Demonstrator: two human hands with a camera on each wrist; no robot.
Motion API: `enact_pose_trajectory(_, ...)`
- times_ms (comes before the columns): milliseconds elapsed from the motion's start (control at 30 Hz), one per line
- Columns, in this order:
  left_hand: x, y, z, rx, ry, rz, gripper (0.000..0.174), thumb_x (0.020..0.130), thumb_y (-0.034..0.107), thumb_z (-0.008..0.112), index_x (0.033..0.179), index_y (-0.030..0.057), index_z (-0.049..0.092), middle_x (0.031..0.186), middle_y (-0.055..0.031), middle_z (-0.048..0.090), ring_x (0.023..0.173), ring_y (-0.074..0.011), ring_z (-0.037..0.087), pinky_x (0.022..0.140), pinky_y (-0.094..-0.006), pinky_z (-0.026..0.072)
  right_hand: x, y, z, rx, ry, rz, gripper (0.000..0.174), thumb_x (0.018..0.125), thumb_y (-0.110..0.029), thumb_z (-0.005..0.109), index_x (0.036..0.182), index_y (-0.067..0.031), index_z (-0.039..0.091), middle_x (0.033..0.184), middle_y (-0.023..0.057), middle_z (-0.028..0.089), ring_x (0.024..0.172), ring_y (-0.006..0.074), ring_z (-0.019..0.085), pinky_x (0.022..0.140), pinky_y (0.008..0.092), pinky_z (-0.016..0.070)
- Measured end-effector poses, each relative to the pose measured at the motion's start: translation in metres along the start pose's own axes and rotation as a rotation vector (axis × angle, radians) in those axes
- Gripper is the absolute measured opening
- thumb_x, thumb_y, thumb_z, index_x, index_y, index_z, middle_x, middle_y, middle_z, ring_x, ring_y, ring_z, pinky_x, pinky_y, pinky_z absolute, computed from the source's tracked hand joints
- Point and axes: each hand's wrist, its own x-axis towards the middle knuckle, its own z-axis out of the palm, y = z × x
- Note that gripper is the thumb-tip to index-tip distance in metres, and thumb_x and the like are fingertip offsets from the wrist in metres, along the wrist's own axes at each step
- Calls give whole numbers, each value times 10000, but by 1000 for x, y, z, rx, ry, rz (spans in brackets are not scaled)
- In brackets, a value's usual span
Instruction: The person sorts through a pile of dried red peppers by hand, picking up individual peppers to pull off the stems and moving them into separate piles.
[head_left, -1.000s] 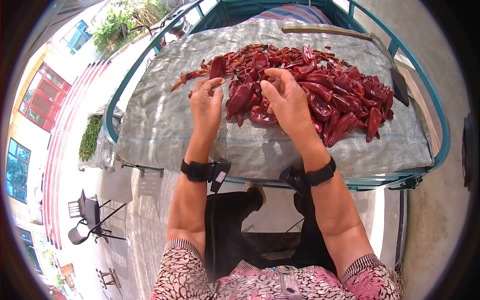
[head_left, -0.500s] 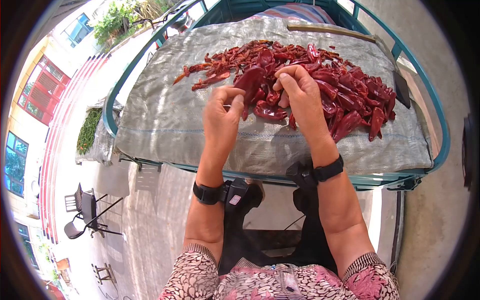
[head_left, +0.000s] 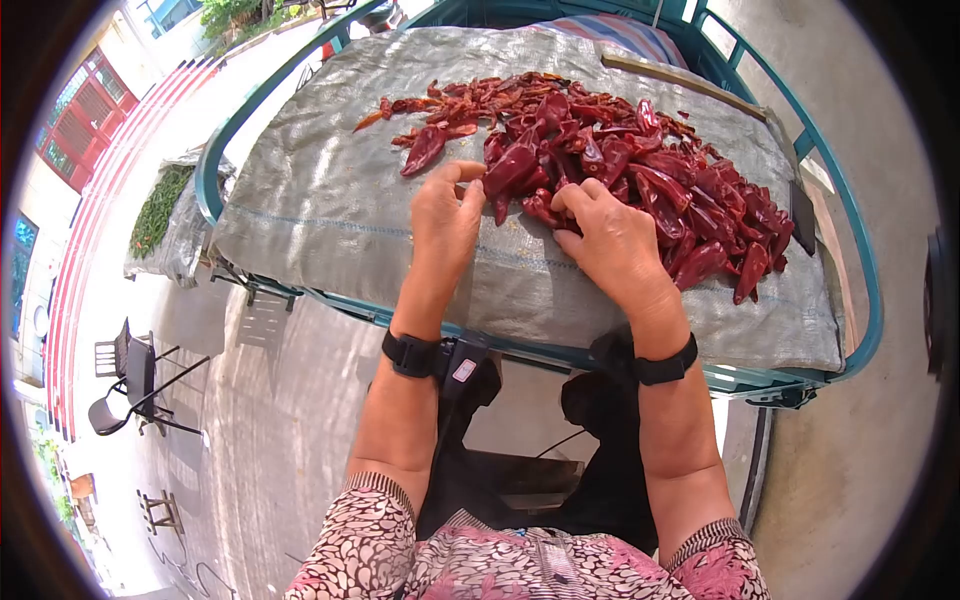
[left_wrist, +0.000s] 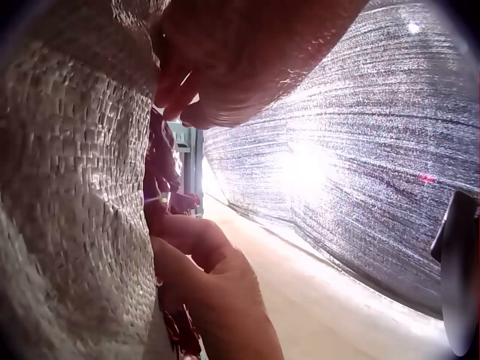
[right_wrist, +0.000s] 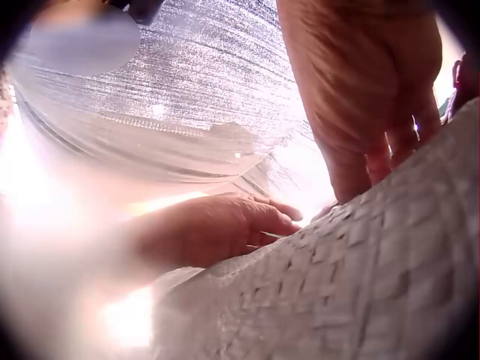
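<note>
Heaped red peppers (head_left: 660, 185) lie on a grey woven sheet (head_left: 330, 270). At the heap's near left edge, my left hand (head_left: 445, 220) holds its thumb and index finger apart, their tips against a large dark red pepper (head_left: 514, 168). Just right of it, my right hand (head_left: 615, 245) has bent fingers and pinches at a smaller red pepper (head_left: 540, 207); the fingertips are partly hidden. Another dark red pepper (head_left: 425, 150) lies apart, above the left hand. The left wrist view shows the right hand (left_wrist: 217, 289) with thumb and index finger close together.
Teal rails (head_left: 862, 230) surround the cart bed. A wooden strip (head_left: 680, 82) lies across the far side, and a dark flat piece (head_left: 803, 217) at the right. Smaller orange-red peppers (head_left: 480, 98) spread along the far left. Green peppers (head_left: 160, 212) sit beyond the left rail.
The dark red pepper lifted in my left hand now lies on the sheet at the left, and that hand is at another pepper. My right hand has lowered toward the heap's near edge. The view has shifted.
</note>
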Motion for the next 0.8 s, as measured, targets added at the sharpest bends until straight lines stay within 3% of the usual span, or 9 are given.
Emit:
enact_pose_trajectory(167, -2, 13, -1, -132, -13, -38, 186, 985, 130, 632, 1116, 10, 688, 927, -30, 683, 786, -84, 587, 716, -246, 489, 2, 3, 2, 23, 71, 14, 227, 838, -147, 708, 1055, -118, 647, 984, 82, 647, 865, 313, 694, 733, 430, 562)
enact_pose_trajectory(233, -3, 23, -3, -211, -50, -59, 215, 996, 180, 644, 1118, 6, 679, 892, -20, 662, 771, -75, 565, 691, -232, 473, 4, -3, -3, 170, 194, -1, 192, 843, -120, 701, 1028, -106, 652, 974, 81, 655, 839, 296, 694, 722, 405, 561)
enact_pose_trajectory(333, -3, 37, -4, -310, -247, -103, 274, 1002, 250, 655, 1116, 1, 665, 834, -1, 629, 727, -59, 521, 639, -212, 434, 6, -10, -2, 351, 279, -24, 158, 846, -81, 699, 999, -90, 658, 956, 77, 663, 797, 265, 688, 705, 365, 554)
enact_pose_trajectory(433, -6, 41, 1, -466, -287, -110, 281, 1001, 276, 654, 1097, 12, 657, 786, 25, 608, 663, -37, 484, 590, -199, 397, 9, -14, 3, 438, 305, -60, 163, 850, -56, 702, 1006, -83, 664, 947, 77, 661, 744, 234, 668, 682, 331, 539)
enact_pose_trajectory(533, -2, 40, -5, -430, -219, -180, 266, 973, 248, 687, 1071, 3, 657, 814, -16, 642, 679, -68, 533, 592, -231, 443, 11, -17, 5, 485, 351, -33, 178, 861, -40, 691, 1033, -82, 671, 948, 81, 662, 697, 211, 635, 660, 313, 521)
enact_pose_trajectory(633, 5, 30, -6, -541, 56, -186, 260, 969, 225, 692, 1079, -5, 639, 821, -27, 649, 670, -58, 542, 567, -211, 436, 13, -15, 7, 508, 388, 20, 192, 872, -32, 680, 1057, -84, 675, 961, 82, 668, 667, 195, 607, 644, 300, 508)
enact_pose_trajectory(667, 7, 26, -12, -574, 45, -252, 350, 969, 164, 676, 1250, -21, 580, 823, -36, 659, 649, -55, 558, 539, -196, 433, 14, -13, 9, 510, 397, 37, 197, 875, -31, 677, 1064, -85, 676, 966, 82, 670, 659, 191, 600, 639, 296, 504)
enact_pose_trajectory(767, 6, 23, -5, -521, 202, -187, 533, 1001, 209, 644, 1444, -13, 447, 792, -1, 653, 590, -19, 495, 498, -168, 371, 16, -10, 15, 499, 396, 33, 218, 885, -51, 672, 1100, -87, 667, 994, 76, 681, 689, 207, 623, 674, 309, 518)
enact_pose_trajectory(800, 4, 19, -10, -547, 94, -231, 698, 978, 178, 666, 1546, 0, 302, 863, -38, 687, 607, -31, 526, 510, -167, 395, 17, -11, 16, 460, 368, 57, 225, 890, -63, 667, 1114, -90, 659, 1019, 77, 686, 720, 224, 641, 693, 326, 524)
